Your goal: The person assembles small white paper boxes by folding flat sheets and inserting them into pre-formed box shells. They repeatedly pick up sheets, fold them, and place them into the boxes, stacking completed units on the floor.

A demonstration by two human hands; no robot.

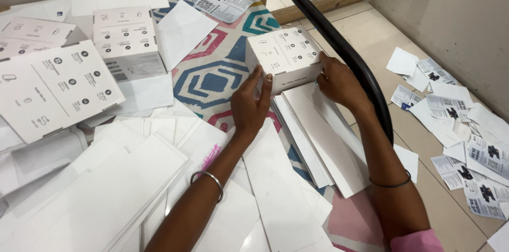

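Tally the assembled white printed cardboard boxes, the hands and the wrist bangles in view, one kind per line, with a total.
Assembled white printed cardboard boxes: 3, one between both hands, one upright on the patterned mat, one large at the left
Hands: 2, left hand, right hand
Wrist bangles: 2, silver metal bangle, thin dark bangle
Total: 7

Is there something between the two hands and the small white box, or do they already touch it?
Nothing visible stands between them. The left hand presses on the left side of the white box and the right hand on its right side. The box sits at the top of a stack of flat white cardboard sheets.
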